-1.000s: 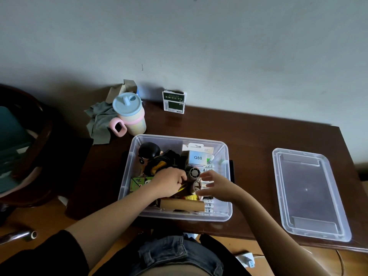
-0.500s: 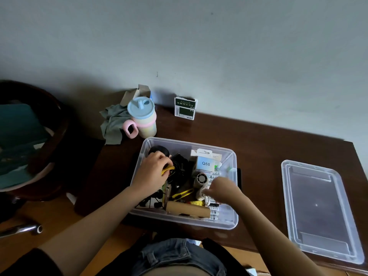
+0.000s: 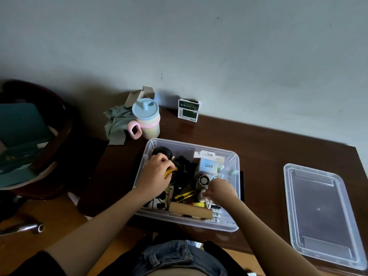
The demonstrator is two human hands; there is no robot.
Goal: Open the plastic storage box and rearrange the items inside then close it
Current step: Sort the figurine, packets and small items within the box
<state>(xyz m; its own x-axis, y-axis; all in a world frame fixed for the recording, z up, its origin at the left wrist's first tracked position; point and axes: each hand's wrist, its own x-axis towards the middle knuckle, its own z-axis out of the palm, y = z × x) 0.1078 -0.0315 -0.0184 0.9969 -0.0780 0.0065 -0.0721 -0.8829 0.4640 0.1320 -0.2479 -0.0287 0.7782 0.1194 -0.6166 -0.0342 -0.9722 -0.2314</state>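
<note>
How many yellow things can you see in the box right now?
3: one under the left hand, a yellow item; yellow-handled cutter mid-box; yellow strip by the cardboard tube. More may be hidden under the clutter.

Dim, soft daylight perhaps from the right; edges bowed, slightly blurred

"Q88" on white carton (image 3: 208, 165) in box, green pack's (image 3: 188, 110) print unreadable
</note>
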